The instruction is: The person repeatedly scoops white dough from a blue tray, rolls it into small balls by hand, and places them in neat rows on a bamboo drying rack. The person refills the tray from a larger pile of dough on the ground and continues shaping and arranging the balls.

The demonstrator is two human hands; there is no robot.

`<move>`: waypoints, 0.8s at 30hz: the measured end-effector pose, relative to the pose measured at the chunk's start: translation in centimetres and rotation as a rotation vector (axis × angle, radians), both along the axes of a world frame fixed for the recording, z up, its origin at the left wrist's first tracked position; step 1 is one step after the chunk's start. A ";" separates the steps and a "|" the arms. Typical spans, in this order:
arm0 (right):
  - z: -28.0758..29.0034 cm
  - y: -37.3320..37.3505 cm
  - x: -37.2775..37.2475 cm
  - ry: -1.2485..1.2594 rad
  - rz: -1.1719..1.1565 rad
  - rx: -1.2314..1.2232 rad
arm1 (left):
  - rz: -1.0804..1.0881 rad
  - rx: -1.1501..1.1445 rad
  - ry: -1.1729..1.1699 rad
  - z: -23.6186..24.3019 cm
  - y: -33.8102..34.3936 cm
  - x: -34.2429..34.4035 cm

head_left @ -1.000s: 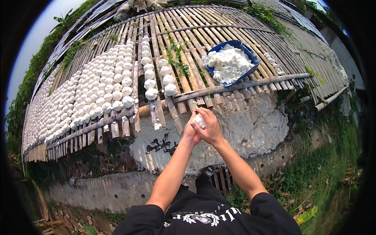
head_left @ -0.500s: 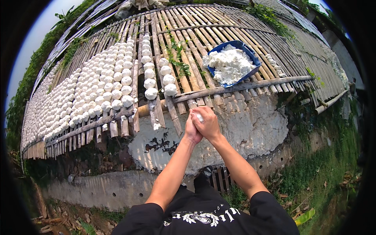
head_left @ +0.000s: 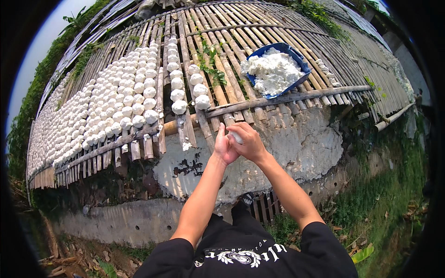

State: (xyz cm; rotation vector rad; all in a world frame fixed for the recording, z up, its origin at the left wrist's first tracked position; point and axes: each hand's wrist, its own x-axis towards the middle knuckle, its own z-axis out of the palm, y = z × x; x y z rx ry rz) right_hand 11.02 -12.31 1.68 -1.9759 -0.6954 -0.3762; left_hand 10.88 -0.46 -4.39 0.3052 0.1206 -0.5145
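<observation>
Stretching across nearly the whole view, a long curved drying rack of split bamboo slats [head_left: 259, 41] is carrying hundreds of small white rounded balls laid out in rows [head_left: 106, 111], with green weeds [head_left: 211, 60] poking up between the slats. Below its front edge, a rough grey slab caked with dried white residue [head_left: 301, 143] is sitting over a low concrete wall [head_left: 120, 222], with grass [head_left: 389, 194] spreading to the right. On the rack's right half, a blue rectangular plastic tub heaped with moist white paste [head_left: 273, 72] is resting on the slats. At the centre, a person in a black printed shirt [head_left: 241, 255] is pressing a small white lump of the same paste [head_left: 236, 137] between both palms, just in front of the rack's edge and above the slab. The left hand [head_left: 223, 147] is standing upright, cupped against the lump's side, while the right hand [head_left: 250, 143] is curling over it, so both are clasping the lump together. It looks soft, damp and light, likely to smear or crumble if squeezed, and is best cradled in cupped palms around its sides rather than pinched by fingertips.
</observation>
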 end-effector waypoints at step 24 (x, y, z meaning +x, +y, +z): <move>0.9 0.1 0.2 -0.260 -0.006 -0.080 | 0.109 0.044 0.027 0.9 0.6 -0.8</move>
